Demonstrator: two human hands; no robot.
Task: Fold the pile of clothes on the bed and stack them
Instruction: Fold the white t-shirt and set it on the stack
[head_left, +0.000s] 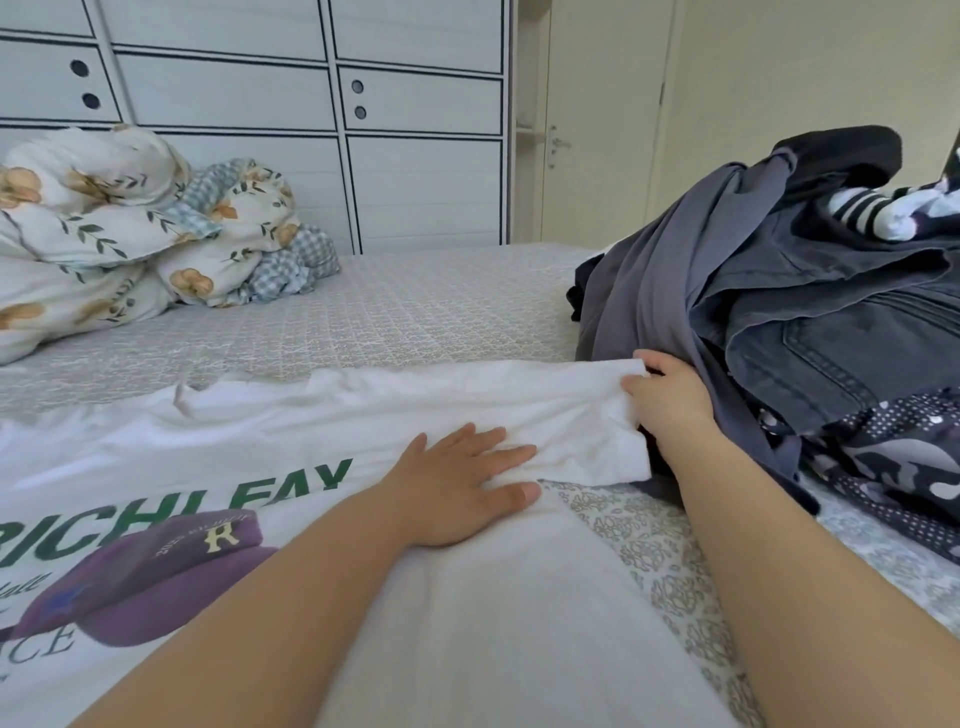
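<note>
White T-shirt (467, 597) lies spread on the bed (405, 306). Left hand (462, 483) presses flat on it, fingers straight; right hand (667, 397) pinches its sleeve (571, 415) beside the clothes pile (789, 291).

Shirt (441, 623) cut off by the left and bottom edges; its print runs out of view at left, so the words read only in part. Right hand (667, 397): fingertips hidden behind the sleeve (571, 415) edge, the far side lost against the pile (805, 312). Both forearms cut by the bottom edge. Pile runs past the right edge; its lower garments are buried, kinds not told. Striped piece (872, 213) only partly shows. Bedding (104, 234) cut at left. Wardrobe (311, 104) top is out of view. Door (597, 130) handle is small and blurred.
</note>
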